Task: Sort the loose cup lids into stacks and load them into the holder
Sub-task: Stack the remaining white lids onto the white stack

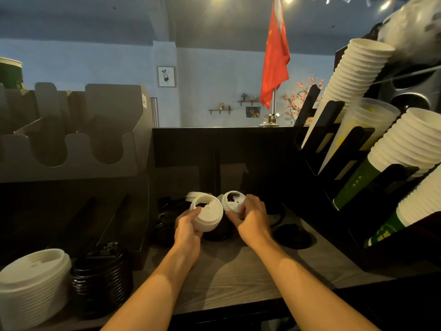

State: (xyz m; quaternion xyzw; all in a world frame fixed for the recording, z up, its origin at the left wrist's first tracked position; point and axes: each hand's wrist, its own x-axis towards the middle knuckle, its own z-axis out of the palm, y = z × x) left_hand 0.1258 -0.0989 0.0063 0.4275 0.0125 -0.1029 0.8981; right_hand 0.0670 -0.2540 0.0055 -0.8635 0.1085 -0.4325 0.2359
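My left hand (187, 223) grips a short stack of white cup lids (208, 215), tilted toward me above the counter. Just right of it, my right hand (250, 217) pinches a single white lid (233, 201) by its rim. One more white lid (194, 195) lies behind them, and loose black lids (167, 226) lie in the shadow beneath and left of my hands. A black lid (294, 235) sits flat on the counter to the right. The grey lid holder (71, 149) with U-shaped slots stands at the upper left.
A tall stack of white lids (33, 283) and a stack of black lids (102, 278) stand at the near left. A black rack (334, 149) at the right holds slanted stacks of paper cups (353, 77). The wood-grain counter (238, 278) runs to a near edge.
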